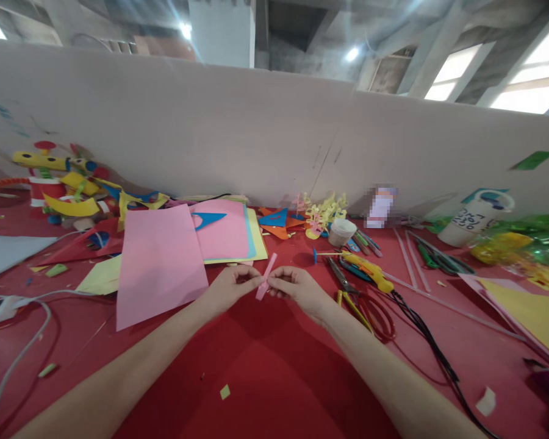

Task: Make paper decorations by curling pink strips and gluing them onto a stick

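Note:
Between the fingertips of both hands is a narrow pink paper strip (270, 266), held slanting above the red table (256, 353). My left hand (238, 283) pinches it from the left, thumb and forefinger together. From the right, my right hand (297, 285) pinches the strip at nearly the same spot, its other fingers curled. A large pink sheet (160, 262) lies just left of my left hand. Behind the hands is a stack of pink, blue and yellow paper (229, 235). Scissors (348, 289) rest to the right of my right hand.
A yellow glue gun (368, 268) with a black cord lies at the right. Farther back stand a small white tub (341, 231) and yellow paper cutouts (329, 210). Colourful paper models (50, 183) fill the left rear. A white partition (210, 128) borders the table's back.

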The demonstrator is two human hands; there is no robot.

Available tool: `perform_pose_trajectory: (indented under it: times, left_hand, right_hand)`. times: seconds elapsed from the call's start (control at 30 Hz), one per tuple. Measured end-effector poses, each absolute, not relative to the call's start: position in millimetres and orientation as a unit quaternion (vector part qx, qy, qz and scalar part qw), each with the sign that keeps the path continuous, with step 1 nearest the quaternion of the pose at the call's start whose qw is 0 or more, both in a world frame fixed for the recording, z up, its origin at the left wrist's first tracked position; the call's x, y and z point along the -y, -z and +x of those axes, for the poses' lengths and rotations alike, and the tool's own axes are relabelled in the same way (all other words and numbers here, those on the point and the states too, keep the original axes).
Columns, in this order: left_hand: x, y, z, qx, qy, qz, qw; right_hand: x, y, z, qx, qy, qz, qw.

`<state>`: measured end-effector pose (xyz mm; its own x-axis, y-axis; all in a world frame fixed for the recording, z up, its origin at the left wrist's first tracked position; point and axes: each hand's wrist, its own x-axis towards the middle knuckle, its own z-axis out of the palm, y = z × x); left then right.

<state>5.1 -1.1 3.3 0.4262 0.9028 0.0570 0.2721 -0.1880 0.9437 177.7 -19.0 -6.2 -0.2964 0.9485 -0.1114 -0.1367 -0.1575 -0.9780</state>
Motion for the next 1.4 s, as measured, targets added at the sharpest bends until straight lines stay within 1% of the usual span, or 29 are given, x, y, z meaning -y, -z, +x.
perform_pose_trajectory:
  times: [0.3,0.47,0.7,0.77,0.83,0.97,1.1,1.4]
  left_hand:
    - [3.3,-8.1,4.1,-0.412,-0.291,0.704,0.500]
    - [2.2,-5.9,3.7,-0.409,-0.283,0.711,0.497]
    - [2.1,-6.9,2.3,-0.423,-0.262,0.714,0.493]
    - [1.0,-6.1,1.1,-0.419,-0.251,0.708,0.510]
    - [0.1,-4.6,0.2,-0.410,-0.242,0.687,0.549]
    - [0.4,-0.6,-0.1,-0.419,-0.254,0.620,0.613]
    - [1.5,1.0,1.2,-0.432,-0.279,0.577,0.634]
    - [1.7,-0.7,1.3,-0.420,-0.273,0.554,0.665]
  right_hand:
    - [15.8,8.9,177.9,0.518,-0.601,-0.418,0.443]
    - [15.0,10.3,178.7,0.525,-0.597,-0.416,0.441]
    - [14.5,13.6,177.4,0.534,-0.575,-0.414,0.461]
    - [14.5,14.1,177.4,0.548,-0.559,-0.415,0.464]
    - [14.8,14.6,177.3,0.564,-0.541,-0.416,0.465]
    - [15.6,16.4,177.1,0.597,-0.507,-0.418,0.460]
    - [14.5,18.6,177.6,0.599,-0.505,-0.416,0.462]
    - [14.2,19.7,177.2,0.589,-0.521,-0.405,0.465]
